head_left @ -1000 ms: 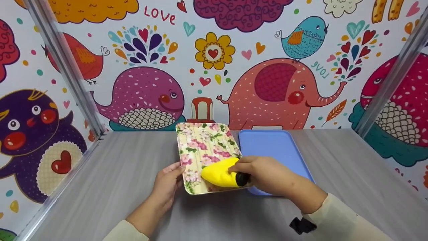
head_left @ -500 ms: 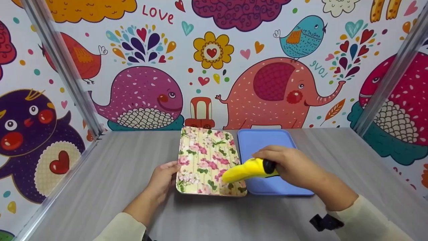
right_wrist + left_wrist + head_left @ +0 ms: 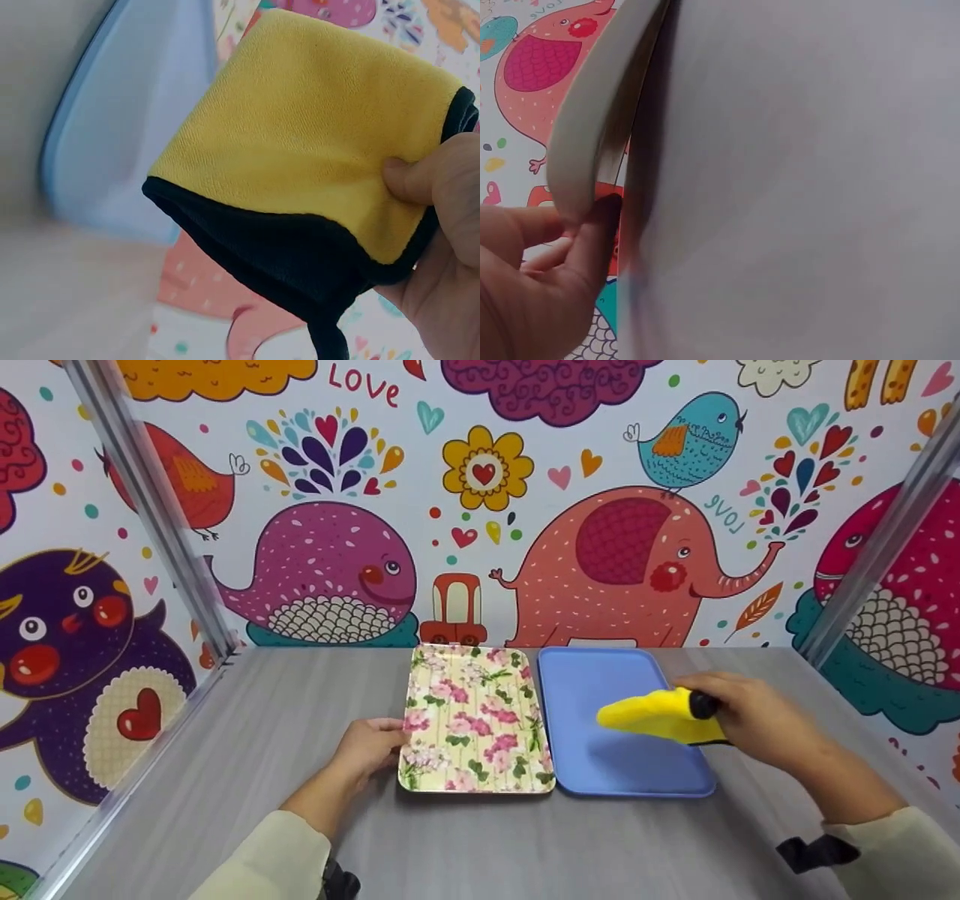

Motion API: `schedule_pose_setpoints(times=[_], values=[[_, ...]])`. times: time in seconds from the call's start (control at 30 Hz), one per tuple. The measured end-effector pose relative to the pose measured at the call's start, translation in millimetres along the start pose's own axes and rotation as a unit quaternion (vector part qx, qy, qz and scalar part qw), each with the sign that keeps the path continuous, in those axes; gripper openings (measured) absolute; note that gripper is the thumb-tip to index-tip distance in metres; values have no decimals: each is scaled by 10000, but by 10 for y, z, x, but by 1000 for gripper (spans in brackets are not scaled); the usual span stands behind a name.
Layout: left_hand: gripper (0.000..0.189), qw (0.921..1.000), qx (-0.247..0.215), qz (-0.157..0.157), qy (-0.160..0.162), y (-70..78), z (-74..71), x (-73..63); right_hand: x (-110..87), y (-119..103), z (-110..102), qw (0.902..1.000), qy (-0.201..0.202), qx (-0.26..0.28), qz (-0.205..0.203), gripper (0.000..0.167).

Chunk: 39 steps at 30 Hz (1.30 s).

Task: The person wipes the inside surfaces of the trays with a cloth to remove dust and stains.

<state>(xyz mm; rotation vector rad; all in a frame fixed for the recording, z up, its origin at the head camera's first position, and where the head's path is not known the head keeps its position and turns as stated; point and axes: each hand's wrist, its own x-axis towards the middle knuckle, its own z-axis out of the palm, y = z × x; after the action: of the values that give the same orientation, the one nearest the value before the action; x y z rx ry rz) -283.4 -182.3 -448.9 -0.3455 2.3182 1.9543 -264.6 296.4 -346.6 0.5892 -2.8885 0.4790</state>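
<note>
A folded yellow cloth [image 3: 652, 716] with dark edging hangs above the plain blue tray [image 3: 592, 682], pinched at one end by my right hand [image 3: 761, 724]. In the right wrist view, my thumb presses on the yellow face of the cloth [image 3: 300, 127], and a dark loop dangles below it. Left of the blue tray lies a flower-patterned tray [image 3: 472, 727]. My left hand [image 3: 367, 750] grips this tray's left edge. The left wrist view has the thumb and fingers on the tray's cream rim [image 3: 577, 142].
Both trays lie side by side on a grey wood-grain table [image 3: 300, 690], their long edges close together. A wall [image 3: 480, 547] with cartoon animals rises behind the table. Metal posts stand at the left [image 3: 150, 510] and right [image 3: 885, 510] corners.
My right hand has carried the cloth rightward, off the flower-patterned tray and over the blue one. The flower-patterned tray, tilted up before, has come down flat, my left hand still at its edge.
</note>
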Motion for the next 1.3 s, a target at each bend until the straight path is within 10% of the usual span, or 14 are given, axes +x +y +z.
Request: schedule_pose_setpoints(times=[0.63, 0.97, 1.3], values=[[17, 9887, 1490, 179, -74, -20, 24, 27, -226, 997, -62, 9827, -323, -769, 1652, 62], [15, 9826, 1842, 237, 8, -67, -8, 67, -457, 1052, 203, 9857, -580, -1308, 892, 51], [24, 9816, 1894, 234, 0, -21, -52, -5, -592, 1086, 306, 9784, -1712, -1099, 355, 41]])
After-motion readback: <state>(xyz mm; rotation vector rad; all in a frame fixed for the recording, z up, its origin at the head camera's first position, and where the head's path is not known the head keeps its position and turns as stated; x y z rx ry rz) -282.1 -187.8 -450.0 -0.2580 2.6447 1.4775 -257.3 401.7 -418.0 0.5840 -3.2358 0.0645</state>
